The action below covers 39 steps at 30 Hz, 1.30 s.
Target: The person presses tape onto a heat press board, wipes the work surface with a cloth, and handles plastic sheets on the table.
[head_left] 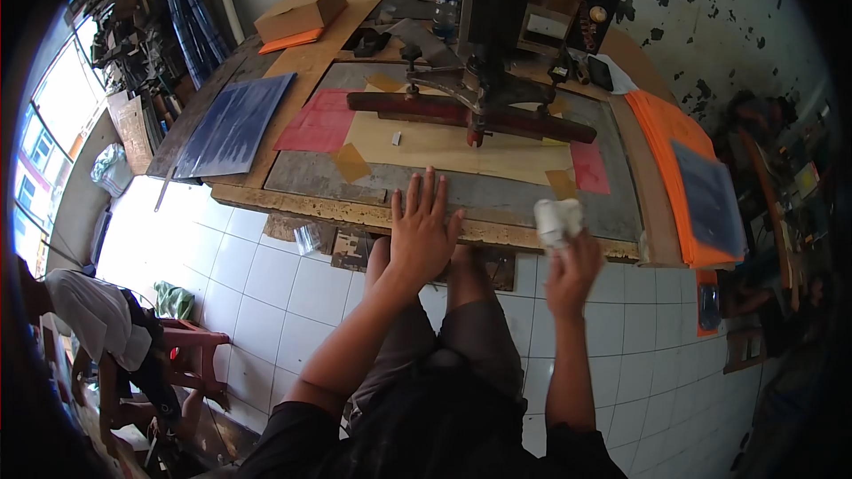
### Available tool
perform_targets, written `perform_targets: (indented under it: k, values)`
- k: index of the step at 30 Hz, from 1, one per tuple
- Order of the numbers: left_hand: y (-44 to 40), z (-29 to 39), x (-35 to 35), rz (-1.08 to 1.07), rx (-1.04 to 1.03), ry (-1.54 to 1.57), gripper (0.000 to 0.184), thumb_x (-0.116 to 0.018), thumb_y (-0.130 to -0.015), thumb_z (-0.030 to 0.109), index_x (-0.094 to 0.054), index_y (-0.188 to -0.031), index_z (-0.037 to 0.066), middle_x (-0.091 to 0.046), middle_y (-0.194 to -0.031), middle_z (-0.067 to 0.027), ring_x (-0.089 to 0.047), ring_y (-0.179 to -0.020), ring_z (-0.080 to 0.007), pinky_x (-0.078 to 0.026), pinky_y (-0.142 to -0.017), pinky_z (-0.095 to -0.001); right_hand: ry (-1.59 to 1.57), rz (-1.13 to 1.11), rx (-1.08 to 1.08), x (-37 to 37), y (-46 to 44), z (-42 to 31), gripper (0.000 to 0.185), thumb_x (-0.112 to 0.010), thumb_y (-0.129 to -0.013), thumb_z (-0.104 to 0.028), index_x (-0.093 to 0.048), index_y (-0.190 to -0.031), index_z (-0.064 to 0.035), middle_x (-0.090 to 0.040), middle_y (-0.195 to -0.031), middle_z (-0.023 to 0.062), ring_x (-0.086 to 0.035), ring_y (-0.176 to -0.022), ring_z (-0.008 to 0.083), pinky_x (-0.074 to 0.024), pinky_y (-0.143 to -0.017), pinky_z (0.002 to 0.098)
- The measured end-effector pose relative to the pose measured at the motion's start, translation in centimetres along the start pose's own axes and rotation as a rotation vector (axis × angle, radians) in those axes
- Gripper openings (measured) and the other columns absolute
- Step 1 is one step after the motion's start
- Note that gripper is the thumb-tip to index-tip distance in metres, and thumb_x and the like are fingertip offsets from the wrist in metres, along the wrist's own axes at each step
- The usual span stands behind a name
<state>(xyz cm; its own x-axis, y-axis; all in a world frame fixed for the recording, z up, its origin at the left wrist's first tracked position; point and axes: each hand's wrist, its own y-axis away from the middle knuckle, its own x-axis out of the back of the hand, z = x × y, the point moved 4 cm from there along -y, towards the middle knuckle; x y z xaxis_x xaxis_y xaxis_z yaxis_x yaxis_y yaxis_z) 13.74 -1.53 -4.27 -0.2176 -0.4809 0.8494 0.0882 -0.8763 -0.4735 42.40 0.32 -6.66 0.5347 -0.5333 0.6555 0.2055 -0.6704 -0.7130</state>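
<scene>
My left hand lies flat on the near edge of the wooden worktable, fingers spread over the grey plate. A white crumpled wad, cloth or tissue, is gripped in my right hand near the table's right front edge; both look slightly blurred. Beyond my hands, a cream sheet lies on the grey plate, with tan tape pieces and pink sheets about it. A small pale piece rests on the cream sheet. Above it spans a dark red bar of a metal machine.
Dark blue sheets lie on the table's left; orange sheets with a clear-covered dark sheet hang over its right edge. A cardboard box and a water bottle stand behind. A person bends at lower left beside a red stool.
</scene>
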Motion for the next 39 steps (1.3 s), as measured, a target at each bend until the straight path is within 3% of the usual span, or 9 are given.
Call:
perform_targets:
  k: [6, 11, 17, 21, 27, 30, 33, 35, 39]
  values:
    - [0.6, 1.0, 0.5, -0.029, -0.052, 0.017, 0.066, -0.048, -0.11, 0.041, -0.042, -0.161, -0.001, -0.035, -0.171, -0.0232, -0.033, -0.159, -0.0419, -0.023, -0.127, -0.0638, -0.159, -0.03, -0.271, 2.1, -3.3, 1.3, 0.053, -0.065, -0.099, -0.002, -0.059, -0.151, -0.0091, -0.06, -0.142, 0.0199, -0.054, -0.137, 0.0399, -0.0396, -0.117, 0.056]
    - [1.6, 1.0, 0.9, -0.066, -0.065, 0.039, 0.068, -0.048, -0.11, 0.041, -0.041, -0.162, -0.002, -0.035, -0.172, -0.0231, -0.031, -0.159, -0.0422, -0.021, -0.128, -0.0635, -0.287, -0.401, 0.302, -2.5, -7.6, -6.9, 0.051, -0.065, -0.097, 0.0, -0.065, -0.145, -0.0151, -0.062, -0.142, 0.0183, -0.056, -0.136, 0.0416, -0.0438, -0.116, 0.0532]
    - [1.9, 1.0, 1.1, -0.058, -0.089, 0.033, 0.068, -0.049, -0.109, 0.042, -0.041, -0.162, -0.002, -0.034, -0.172, -0.0236, -0.03, -0.16, -0.0421, -0.02, -0.129, -0.0623, -0.099, -0.48, -0.112, -5.4, -14.1, 1.8, 0.043, -0.061, -0.098, 0.001, -0.064, -0.141, -0.0016, -0.058, -0.149, 0.0251, -0.056, -0.134, 0.0445, -0.045, -0.117, 0.0527]
    - [2.0, 1.1, 1.0, -0.075, -0.086, 0.02, 0.069, -0.049, -0.109, 0.042, -0.04, -0.162, -0.001, -0.034, -0.172, -0.0231, -0.029, -0.16, -0.0412, -0.02, -0.13, -0.0617, -0.435, -0.504, 0.436, -7.0, -12.6, -7.4, 0.035, -0.061, -0.102, -0.007, -0.067, -0.137, -0.0008, -0.063, -0.143, 0.0255, -0.056, -0.138, 0.0428, -0.0445, -0.119, 0.0512]
    - [2.5, 0.7, 1.8, -0.077, -0.103, 0.036, 0.071, -0.051, -0.108, 0.043, -0.038, -0.163, 0.0, -0.033, -0.173, -0.0214, -0.029, -0.161, -0.0399, -0.021, -0.129, -0.0618, -0.334, -0.538, 0.089, -10.2, -16.7, -1.9, 0.033, -0.064, -0.103, -0.013, -0.07, -0.135, -0.0094, -0.066, -0.141, 0.0226, -0.056, -0.138, 0.0409, -0.0459, -0.117, 0.0494]
    - [2.8, 0.7, 1.9, -0.099, -0.095, 0.037, 0.072, -0.051, -0.108, 0.044, -0.038, -0.164, 0.001, -0.032, -0.173, -0.0202, -0.027, -0.162, -0.0385, -0.02, -0.13, -0.0609, -0.248, -0.266, 0.377, -7.3, -13.2, -4.5, 0.026, -0.061, -0.106, -0.012, -0.069, -0.129, -0.005, -0.067, -0.131, 0.0218, -0.065, -0.12, 0.0427, -0.0507, -0.104, 0.0493]
    - [3.1, 0.7, 2.4, -0.138, -0.088, 0.036, 0.073, -0.05, -0.109, 0.046, -0.036, -0.166, 0.002, -0.03, -0.175, -0.0189, -0.025, -0.163, -0.0369, -0.018, -0.131, -0.0597, -0.258, -0.437, 0.271, -5.3, -11.7, 0.8, 0.026, -0.062, -0.105, -0.013, -0.069, -0.129, -0.0057, -0.064, -0.14, 0.0224, -0.061, -0.127, 0.0432, -0.0485, -0.109, 0.0523]
    - [2.9, 0.7, 2.7, -0.148, -0.093, 0.035, 0.073, -0.051, -0.108, 0.046, -0.036, -0.166, 0.003, -0.03, -0.175, -0.0186, -0.025, -0.163, -0.0368, -0.018, -0.131, -0.0591, -0.177, -0.648, -0.183, -4.0, -12.2, 8.2, 0.033, -0.061, -0.106, -0.012, -0.067, -0.138, -0.0083, -0.06, -0.147, 0.0223, -0.058, -0.133, 0.044, -0.0475, -0.111, 0.0518]
    - [2.6, -0.1, 2.7, -0.125, -0.135, 0.083, 0.074, -0.058, -0.105, 0.044, -0.039, -0.165, 0.005, -0.036, -0.172, -0.0178, -0.032, -0.16, -0.0374, -0.022, -0.129, -0.0602, 0.166, -0.281, -0.183, 0.4, -10.9, 14.1, 0.039, -0.062, -0.103, -0.007, -0.066, -0.142, -0.0071, -0.058, -0.15, 0.0182, -0.056, -0.136, 0.0411, -0.0468, -0.113, 0.0516]
